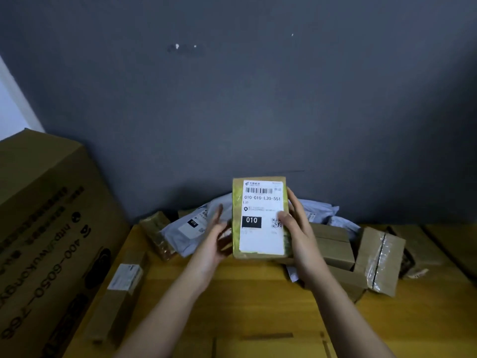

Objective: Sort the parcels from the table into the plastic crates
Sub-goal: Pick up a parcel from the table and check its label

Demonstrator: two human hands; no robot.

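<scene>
Cardboard parcel held up, label facing the camera, above a wooden table.

A large printed carton [51,241] stands at the far left, with a long narrow box [121,290] lying beside it on the table [232,293]. Grey mailing bags [191,226] are heaped against the dark wall. The left hand [216,241] is kept open, its fingers straight along the left edge of the parcel [260,218], apparently to steady it. The right hand [296,228] grips the other edge, thumb pressed on the label, fingers curled behind. The parcel is tilted upright, probably so the code "010" can be read before a crate is chosen. More brown boxes [361,257] are piled at the right. No crate is seen.
</scene>
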